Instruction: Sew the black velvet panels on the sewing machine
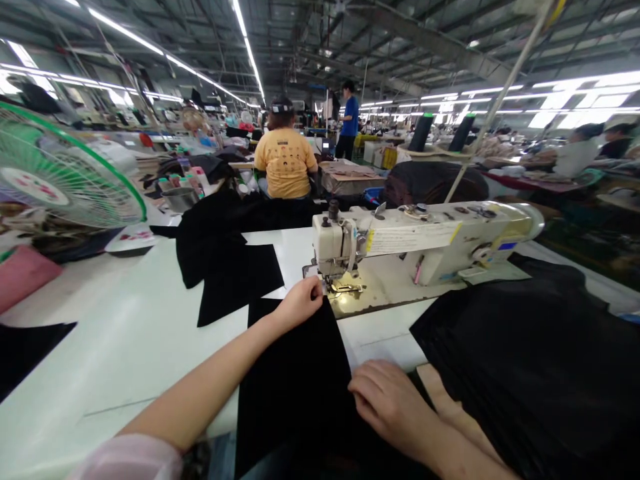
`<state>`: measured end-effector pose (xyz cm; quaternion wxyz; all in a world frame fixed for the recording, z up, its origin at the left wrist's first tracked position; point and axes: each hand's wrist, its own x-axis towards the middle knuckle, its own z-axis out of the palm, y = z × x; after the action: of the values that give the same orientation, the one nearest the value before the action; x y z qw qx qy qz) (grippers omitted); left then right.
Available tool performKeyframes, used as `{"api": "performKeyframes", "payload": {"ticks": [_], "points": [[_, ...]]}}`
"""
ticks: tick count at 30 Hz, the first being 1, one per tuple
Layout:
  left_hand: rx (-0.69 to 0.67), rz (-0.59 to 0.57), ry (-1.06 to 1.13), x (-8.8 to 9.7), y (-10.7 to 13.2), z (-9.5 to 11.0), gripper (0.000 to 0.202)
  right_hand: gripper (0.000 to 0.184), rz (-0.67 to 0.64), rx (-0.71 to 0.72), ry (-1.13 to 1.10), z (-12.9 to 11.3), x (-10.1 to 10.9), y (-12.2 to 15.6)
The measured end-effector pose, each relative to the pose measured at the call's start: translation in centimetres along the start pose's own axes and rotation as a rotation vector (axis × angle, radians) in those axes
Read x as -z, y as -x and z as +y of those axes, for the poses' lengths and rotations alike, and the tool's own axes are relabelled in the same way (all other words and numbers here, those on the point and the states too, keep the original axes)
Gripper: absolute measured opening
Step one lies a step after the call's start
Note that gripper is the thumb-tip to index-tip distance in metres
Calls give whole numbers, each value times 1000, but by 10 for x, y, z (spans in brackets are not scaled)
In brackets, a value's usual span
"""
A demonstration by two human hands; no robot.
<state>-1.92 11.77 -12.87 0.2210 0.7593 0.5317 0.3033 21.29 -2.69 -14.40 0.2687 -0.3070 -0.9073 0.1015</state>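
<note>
A strip of black fabric [300, 373] runs from my lap up to the needle area of a white sewing machine [425, 247]. My left hand [299, 303] is closed on the far end of this fabric, right beside the presser foot [345, 287]. My right hand [387, 400] rests nearer to me on the fabric's right edge, fingers curled and pressing it down.
More black fabric pieces [225, 267] lie on the white table [125, 347] to the left, and a large black pile [540, 373] sits at the right. A green fan [60, 167] stands at far left. A person in a yellow shirt [285, 163] sits ahead, facing away.
</note>
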Motion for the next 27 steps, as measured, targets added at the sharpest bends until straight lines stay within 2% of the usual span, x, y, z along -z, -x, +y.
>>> {"api": "performKeyframes", "payload": {"ticks": [3,9,14,19,22,24,25,27], "points": [[65,12,16,-2,-12,-5,20,19,27,-25,17,1,-1,-6],[138,-26,36,-5,-41,-12,18,25,127,-87,-104,6,-12,-15],[144,-40,5,-3,-44,-15,17,26,155,-97,-123,6,-14,-18],[145,7,-117,-2,-40,-8,14,24,104,-78,-99,4,-10,-16],[138,111,-238,1,-20,13,15,26,87,-44,-94,5,-7,-12],[91,145,-317,2,8,32,18,29,73,-29,-89,4,-3,-9],[23,105,-344,2,26,41,16,31,66,-25,-87,4,-2,-8],[-187,-90,-353,0,64,54,7,34,48,-28,-85,3,2,-8]]}}
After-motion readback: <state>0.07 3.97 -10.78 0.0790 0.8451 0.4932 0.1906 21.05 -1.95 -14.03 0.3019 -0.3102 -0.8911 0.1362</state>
